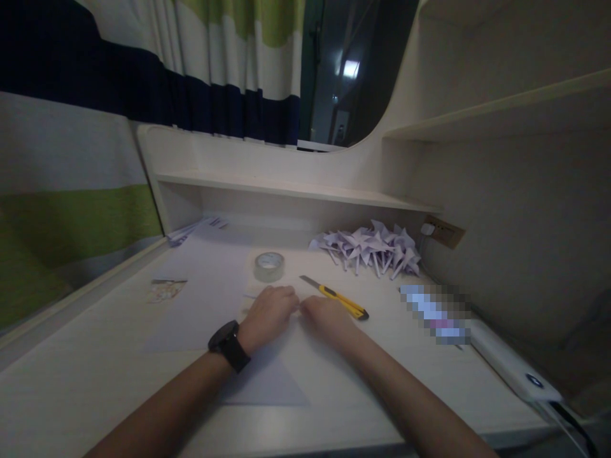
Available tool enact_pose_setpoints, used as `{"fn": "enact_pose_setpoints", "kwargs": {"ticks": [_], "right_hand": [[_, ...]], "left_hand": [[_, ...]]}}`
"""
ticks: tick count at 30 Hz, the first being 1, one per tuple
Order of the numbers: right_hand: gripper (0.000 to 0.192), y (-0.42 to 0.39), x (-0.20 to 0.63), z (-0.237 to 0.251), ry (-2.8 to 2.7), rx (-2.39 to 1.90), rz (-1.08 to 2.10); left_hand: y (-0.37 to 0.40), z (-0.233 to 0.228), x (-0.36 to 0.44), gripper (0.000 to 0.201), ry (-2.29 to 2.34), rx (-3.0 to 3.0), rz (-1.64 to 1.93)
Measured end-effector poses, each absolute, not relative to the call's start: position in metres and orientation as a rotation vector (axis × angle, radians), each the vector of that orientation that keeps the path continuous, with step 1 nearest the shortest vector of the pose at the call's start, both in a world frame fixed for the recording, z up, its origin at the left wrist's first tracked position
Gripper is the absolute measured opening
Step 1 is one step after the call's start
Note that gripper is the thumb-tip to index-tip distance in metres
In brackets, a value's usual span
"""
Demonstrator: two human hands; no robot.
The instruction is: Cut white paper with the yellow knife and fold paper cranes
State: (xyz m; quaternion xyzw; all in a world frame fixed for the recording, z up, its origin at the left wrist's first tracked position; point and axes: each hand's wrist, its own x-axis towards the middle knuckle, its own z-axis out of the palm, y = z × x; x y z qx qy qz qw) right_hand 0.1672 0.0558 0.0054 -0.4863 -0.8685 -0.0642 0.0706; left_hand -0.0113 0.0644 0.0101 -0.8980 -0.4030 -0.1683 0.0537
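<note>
— So, what are the hands doing?

— Both rest side by side on a pale sheet of paper lying flat on the counter. The left hand, with a black watch on its wrist, lies palm down with fingers curled and pressed onto the paper's far edge. The right hand touches it, fingers bent down on the same edge; whether it pinches the paper I cannot tell.

— And around them?

— Just beyond the right hand lies a yellow utility knife, blade out. A roll of clear tape sits just beyond the left hand. Further right, a heap of folded paper pinwheels lies against the back wall. A white power strip lies at the near right.
</note>
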Motion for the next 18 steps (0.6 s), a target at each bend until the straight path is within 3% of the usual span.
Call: {"fn": "enact_pose_setpoints", "kwargs": {"ticks": [18], "right_hand": [[0.020, 0.057, 0.178, 0.012, -2.690, -1.436, -0.119]], "left_hand": [[0.067, 0.023, -0.022, 0.019, -1.241, -2.701, -0.395]]}}
